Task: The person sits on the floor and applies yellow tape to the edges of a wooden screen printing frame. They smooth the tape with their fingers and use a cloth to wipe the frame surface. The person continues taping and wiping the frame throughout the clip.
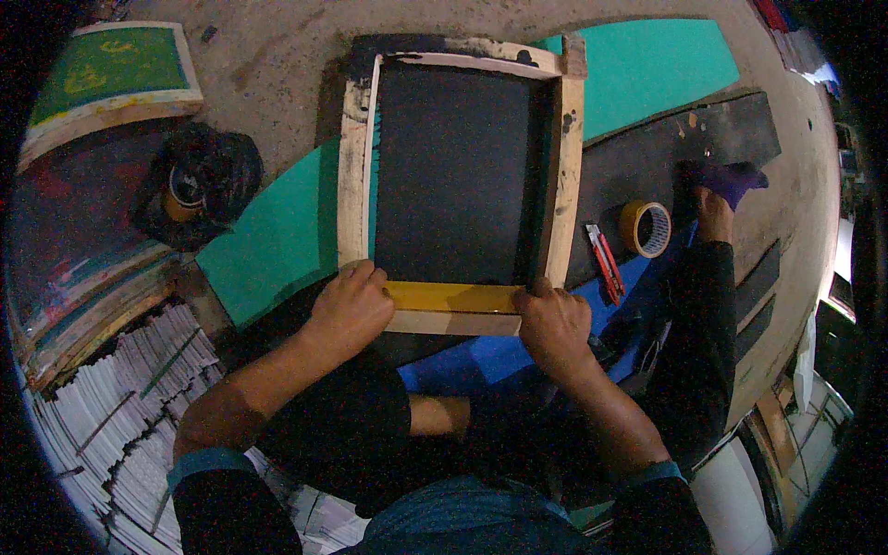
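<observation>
Yellow tape strip (453, 297) runs from side to side along the near bar of the wooden frame (353, 185), by the place where that bar meets the black sheet (453, 176) inside the frame. To do this bit well, I think both hands should pull the strip flat and tight, so it gets no folds or bubbles. It should lie straight with the near bar and cover the line between sheet and wood, all the way across the frame. It seems best to press the middle first, then rub out toward the frame's two near corners, softly, so the black sheet does not sag. If one end goes down crooked, the strip may wrinkle. I cannot tell whether it is stuck down. The left hand (353, 303) is at the frame's near left corner, curled tight on the left end of the strip. The right hand (557, 324) is at the near right corner, curled tight on the right end. So the strip lies between the two hands and touches both. Some fingertips are tucked out of sight. To the right of the frame lie a red cutter (607, 264) and a yellow tape roll (631, 224).
</observation>
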The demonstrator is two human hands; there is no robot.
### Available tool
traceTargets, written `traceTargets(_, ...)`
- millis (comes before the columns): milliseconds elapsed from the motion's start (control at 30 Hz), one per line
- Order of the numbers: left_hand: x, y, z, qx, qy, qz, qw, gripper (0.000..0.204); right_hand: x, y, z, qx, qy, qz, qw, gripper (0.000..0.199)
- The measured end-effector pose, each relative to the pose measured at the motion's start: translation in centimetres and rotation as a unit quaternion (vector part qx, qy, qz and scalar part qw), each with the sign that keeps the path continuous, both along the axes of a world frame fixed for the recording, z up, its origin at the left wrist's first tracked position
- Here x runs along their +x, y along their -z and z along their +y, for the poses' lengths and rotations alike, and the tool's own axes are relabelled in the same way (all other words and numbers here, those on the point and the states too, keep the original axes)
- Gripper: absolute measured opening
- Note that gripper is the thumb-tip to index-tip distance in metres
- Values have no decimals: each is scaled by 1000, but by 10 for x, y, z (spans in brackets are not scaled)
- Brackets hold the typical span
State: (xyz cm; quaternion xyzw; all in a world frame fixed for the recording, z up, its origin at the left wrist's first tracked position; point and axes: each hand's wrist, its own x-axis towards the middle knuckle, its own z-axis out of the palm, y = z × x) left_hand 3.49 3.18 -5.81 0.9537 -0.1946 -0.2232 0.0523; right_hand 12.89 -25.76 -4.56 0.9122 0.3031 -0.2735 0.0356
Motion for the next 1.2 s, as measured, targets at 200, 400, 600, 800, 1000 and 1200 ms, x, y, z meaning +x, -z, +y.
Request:
traceTargets(200,2,-2,0,-1,-4,8,1000,15,0,0,0,19,-14,-5,1000,19)
traceTargets(400,3,-3,0,2,-15,8,1000,15,1,-2,2,11,-11,-1,1000,20)
traceTargets(600,10,-8,1,8,-4,72,997,18,2,-3,2,11,-2,2,1000,20)
traceTargets(800,5,-3,3,-5,-3,54,999,17,1,0,-4,17,2,6,1000,22)
traceTargets(1000,-8,-9,1,-28,-37,13,999,16,1,-10,-12,39,12,-24,999,23)
traceTargets(1200,-26,-43,-18,-14,-123,22,992,16,-20,-24,-35,45,57,-31,997,23)
